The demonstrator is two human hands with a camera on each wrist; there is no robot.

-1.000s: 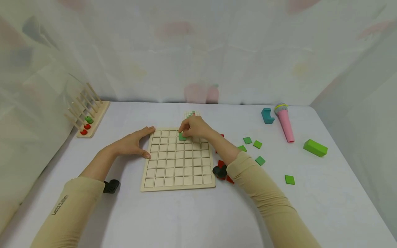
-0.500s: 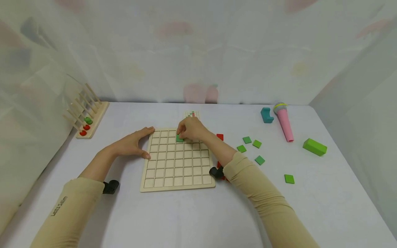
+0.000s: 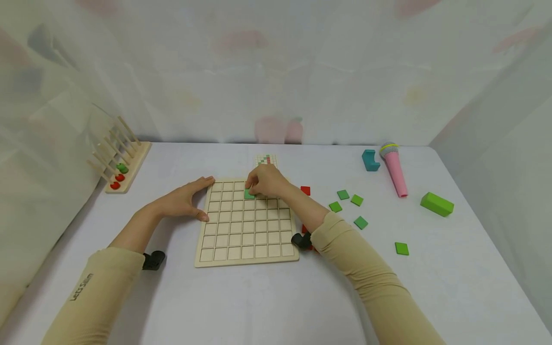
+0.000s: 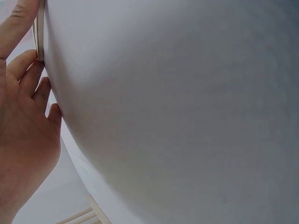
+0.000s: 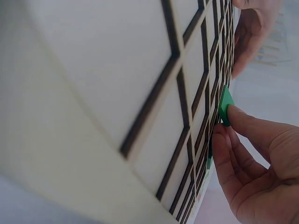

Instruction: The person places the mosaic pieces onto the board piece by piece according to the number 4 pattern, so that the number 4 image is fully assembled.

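Note:
My right hand (image 3: 268, 180) is over the far part of a square wooden grid board (image 3: 241, 238), pinching a green square tile (image 5: 226, 105) between thumb and fingers. In the right wrist view the tile stands tilted, its lower edge right at the grid lines. A second bit of green (image 5: 209, 163) shows low behind the fingers there. At the board's left edge, my left hand (image 3: 183, 199) rests with thumb and fingers spread, touching the rim. The left wrist view shows those fingers (image 4: 32, 74) against the board's thin edge.
Behind the board lies a small pattern card (image 3: 266, 158), partly covered by the right hand. Red tiles (image 3: 305, 190) and several loose green tiles (image 3: 361, 223) lie to the right. Farther right are a teal block (image 3: 371, 160), pink toy microphone (image 3: 396, 172) and green block (image 3: 437, 204). A peg rack (image 3: 135, 163) stands back left.
My right hand has moved slightly left and toward me with the green tile, which sits lower over the grid. The left hand has stayed at the board's edge.

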